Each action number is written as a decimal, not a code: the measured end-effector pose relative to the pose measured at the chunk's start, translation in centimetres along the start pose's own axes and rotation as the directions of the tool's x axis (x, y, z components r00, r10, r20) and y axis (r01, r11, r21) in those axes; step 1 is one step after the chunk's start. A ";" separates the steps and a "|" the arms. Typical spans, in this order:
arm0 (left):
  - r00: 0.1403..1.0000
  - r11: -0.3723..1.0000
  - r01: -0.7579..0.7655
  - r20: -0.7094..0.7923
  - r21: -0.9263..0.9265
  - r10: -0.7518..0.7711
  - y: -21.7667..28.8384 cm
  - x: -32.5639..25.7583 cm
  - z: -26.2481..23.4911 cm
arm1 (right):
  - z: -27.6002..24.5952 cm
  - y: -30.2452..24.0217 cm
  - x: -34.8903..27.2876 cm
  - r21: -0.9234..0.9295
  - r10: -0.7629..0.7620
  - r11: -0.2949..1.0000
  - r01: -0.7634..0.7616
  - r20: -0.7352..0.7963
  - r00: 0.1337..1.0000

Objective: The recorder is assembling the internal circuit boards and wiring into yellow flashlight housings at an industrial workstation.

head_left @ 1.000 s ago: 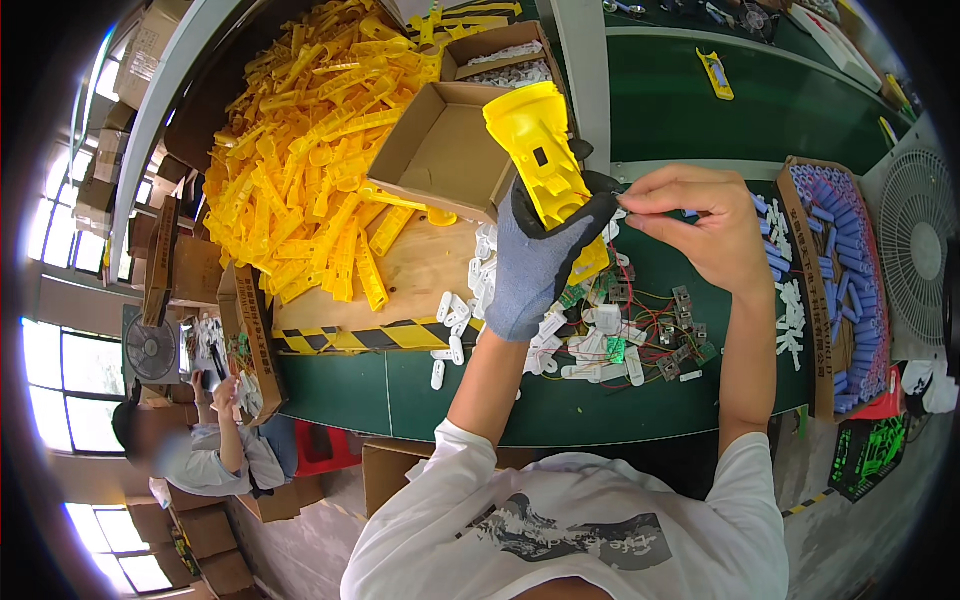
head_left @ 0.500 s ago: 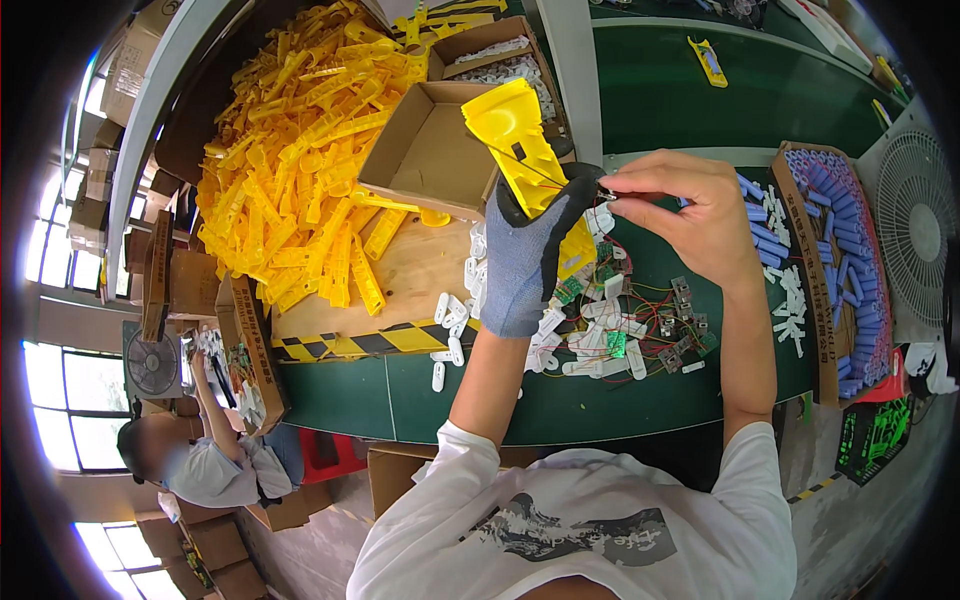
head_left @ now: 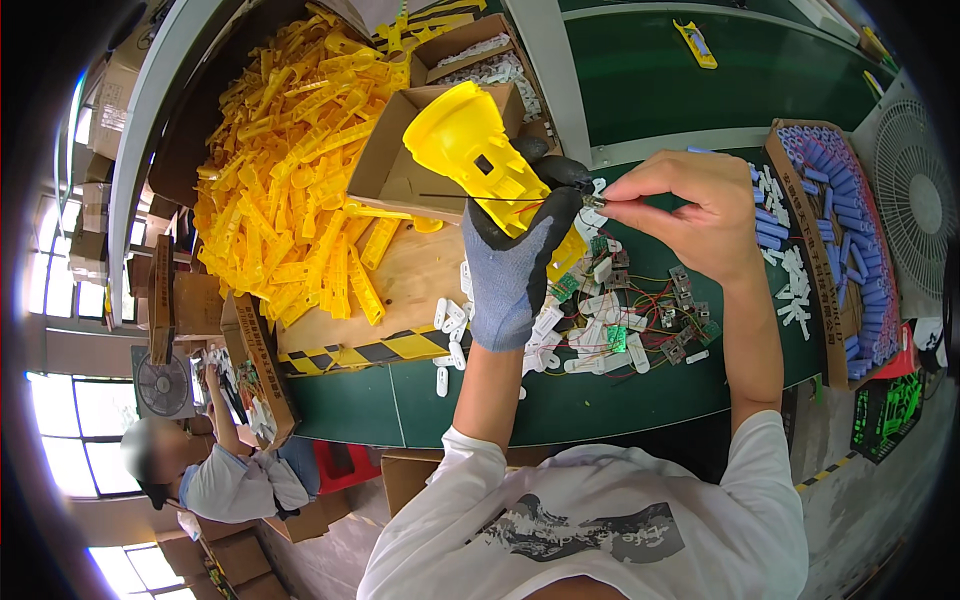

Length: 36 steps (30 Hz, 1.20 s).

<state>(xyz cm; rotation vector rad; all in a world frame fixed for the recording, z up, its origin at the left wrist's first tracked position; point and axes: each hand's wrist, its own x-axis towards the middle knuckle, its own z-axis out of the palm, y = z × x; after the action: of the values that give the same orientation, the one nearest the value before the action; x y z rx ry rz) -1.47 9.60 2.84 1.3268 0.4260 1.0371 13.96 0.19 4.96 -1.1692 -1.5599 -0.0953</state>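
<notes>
My left hand, in a grey-blue glove with black fingers, is closed around a yellow plastic housing. The housing is tilted, its wide flared end up and to the left. Dark and red wires run across it, one sticking out leftward. Bare, my right hand pinches a small metallic piece between thumb and forefinger, right against the left glove's fingertips. What exactly that piece is stays too small to make out. Below both hands lie white plastic parts and green circuit boards with thin red and yellow wires.
A large heap of yellow housings fills the left. Beside it stands a cardboard box. At the right is a carton of blue cylindrical cells, near a fan. Another person sits at far left. A yellow piece lies on the far green surface.
The yellow housing has turned in my left hand, its flared end swinging left and its outer side now showing. My right hand still pinches at the left fingertips, slightly shifted.
</notes>
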 end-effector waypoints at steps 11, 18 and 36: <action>0.987 0.986 0.120 -0.093 -0.114 -0.130 -0.9 2.1 -2.2 | -2.4 -0.6 -0.4 0.077 0.206 0.975 -0.206 0.015 0.979; 0.991 0.962 0.119 0.093 -0.245 -0.099 -2.7 1.7 -0.6 | -0.4 -1.8 -0.6 0.618 0.334 0.714 -0.328 0.110 0.936; 0.902 0.925 0.349 0.323 -0.152 -0.287 -2.3 0.5 0.6 | -0.5 2.7 -0.4 0.618 0.491 0.625 -0.477 0.164 0.856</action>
<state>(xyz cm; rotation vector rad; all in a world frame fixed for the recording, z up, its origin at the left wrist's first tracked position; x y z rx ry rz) 0.13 9.86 0.97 1.1540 0.2876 0.5779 16.15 1.00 3.45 -0.9700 -1.0541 0.7465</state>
